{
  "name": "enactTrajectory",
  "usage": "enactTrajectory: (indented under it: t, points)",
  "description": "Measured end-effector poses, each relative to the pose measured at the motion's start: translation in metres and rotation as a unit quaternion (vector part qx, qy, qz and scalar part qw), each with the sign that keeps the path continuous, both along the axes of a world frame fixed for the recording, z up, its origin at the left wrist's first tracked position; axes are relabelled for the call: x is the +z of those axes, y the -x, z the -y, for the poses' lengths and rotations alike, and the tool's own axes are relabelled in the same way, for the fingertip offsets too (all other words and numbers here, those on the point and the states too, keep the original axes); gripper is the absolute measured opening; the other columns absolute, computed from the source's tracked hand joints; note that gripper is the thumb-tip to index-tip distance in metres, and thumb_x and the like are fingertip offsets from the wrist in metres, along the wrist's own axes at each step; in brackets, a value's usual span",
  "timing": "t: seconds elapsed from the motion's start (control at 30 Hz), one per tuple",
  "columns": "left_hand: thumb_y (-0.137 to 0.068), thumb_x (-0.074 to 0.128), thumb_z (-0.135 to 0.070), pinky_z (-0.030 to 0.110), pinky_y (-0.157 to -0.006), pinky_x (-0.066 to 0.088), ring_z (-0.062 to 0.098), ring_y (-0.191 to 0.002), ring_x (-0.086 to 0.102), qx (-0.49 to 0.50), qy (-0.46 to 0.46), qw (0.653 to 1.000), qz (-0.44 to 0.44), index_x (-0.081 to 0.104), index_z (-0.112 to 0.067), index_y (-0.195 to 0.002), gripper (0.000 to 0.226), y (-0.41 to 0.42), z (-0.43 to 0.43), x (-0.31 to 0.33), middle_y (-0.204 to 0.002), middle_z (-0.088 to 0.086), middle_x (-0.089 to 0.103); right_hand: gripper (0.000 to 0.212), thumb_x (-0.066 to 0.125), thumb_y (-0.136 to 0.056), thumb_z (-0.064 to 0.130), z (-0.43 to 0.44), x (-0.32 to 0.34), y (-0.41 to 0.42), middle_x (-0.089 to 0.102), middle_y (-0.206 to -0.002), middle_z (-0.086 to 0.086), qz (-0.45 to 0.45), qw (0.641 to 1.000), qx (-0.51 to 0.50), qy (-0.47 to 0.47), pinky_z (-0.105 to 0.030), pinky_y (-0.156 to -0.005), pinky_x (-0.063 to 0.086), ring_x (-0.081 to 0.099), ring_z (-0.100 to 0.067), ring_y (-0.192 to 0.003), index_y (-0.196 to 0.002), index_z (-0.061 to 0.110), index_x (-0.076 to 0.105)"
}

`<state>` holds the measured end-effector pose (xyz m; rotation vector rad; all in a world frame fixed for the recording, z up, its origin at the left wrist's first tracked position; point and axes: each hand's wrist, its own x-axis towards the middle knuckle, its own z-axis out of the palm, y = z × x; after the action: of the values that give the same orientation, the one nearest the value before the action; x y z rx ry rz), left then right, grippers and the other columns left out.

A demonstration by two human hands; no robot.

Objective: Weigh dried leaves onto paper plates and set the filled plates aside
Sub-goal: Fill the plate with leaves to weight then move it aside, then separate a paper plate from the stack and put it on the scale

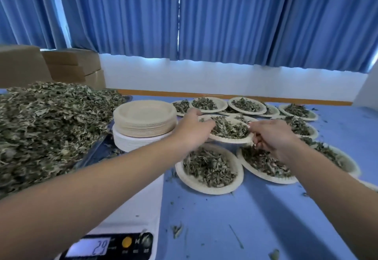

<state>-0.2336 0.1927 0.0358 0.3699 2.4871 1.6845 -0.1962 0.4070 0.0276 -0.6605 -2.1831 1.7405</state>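
While left grip point(192, 130) clasps filled plate point(227, 140), right grip point(272, 134) pinches rim.

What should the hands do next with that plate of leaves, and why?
Probably lower the held plate and let go. The left hand and right hand grip its opposite rims, over other filled plates already set aside, so it seems ready to join them.

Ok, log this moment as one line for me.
step: setting filled paper plate aside | left hand: holds its left rim | right hand: holds its right rim | scale: display reads 29
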Motion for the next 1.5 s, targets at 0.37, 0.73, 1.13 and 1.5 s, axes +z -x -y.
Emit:
enactTrajectory:
  t: [0.37,0.73,1.13,1.5]
  points:
    - [-0.100,0.053,-0.021,0.029,-0.058,0.037,0.012,-0.069,0.041,0.025,0.014,0.998,0.047,0.022,-0.006,-0.156,0.066,0.078,-0.070,0.006,-0.109,0.006,0.059,0.014,0.070,-0.092,0.010,-0.040,-0.022,0.085,0.071,-0.075,-0.018,0.051,0.958,-0.049,-0.277,-0.042,-0.071,0.056,0.062,-0.031,-0.068,-0.085,-0.002,0.076]
    - [-0.093,0.062,-0.022,0.032,-0.076,0.049,0.020,-0.089,0.062,-0.005,0.042,0.984,-0.174,0.061,-0.017,-0.121,0.028,0.064,0.007,0.043,-0.115,0.001,0.065,0.020,0.062,-0.096,0.015,0.047,0.007,0.064,0.070,-0.097,0.003,-0.181,0.878,0.054,-0.441,-0.021,-0.078,0.038,0.056,-0.007,-0.073,-0.106,0.019,0.078]
    - [-0.097,0.064,-0.038,0.032,-0.085,0.050,0.007,-0.089,0.064,-0.121,0.352,0.871,-0.320,0.078,-0.025,-0.108,0.022,0.050,0.182,0.026,-0.098,-0.012,0.072,0.022,0.060,-0.102,0.032,0.159,0.039,0.054,0.068,-0.115,0.011,-0.204,0.723,0.341,-0.565,-0.039,-0.087,0.049,0.049,-0.003,-0.085,-0.114,0.027,0.078]
    - [-0.094,0.071,-0.028,0.037,-0.093,0.051,0.010,-0.097,0.067,-0.169,0.296,0.869,-0.358,0.080,-0.024,-0.109,0.018,0.059,0.198,0.028,-0.106,-0.011,0.075,0.043,0.037,-0.101,0.051,0.179,0.048,0.057,0.067,-0.111,0.015,-0.159,0.610,0.355,-0.690,-0.042,-0.077,0.053,0.064,-0.020,-0.099,-0.115,0.035,0.075]
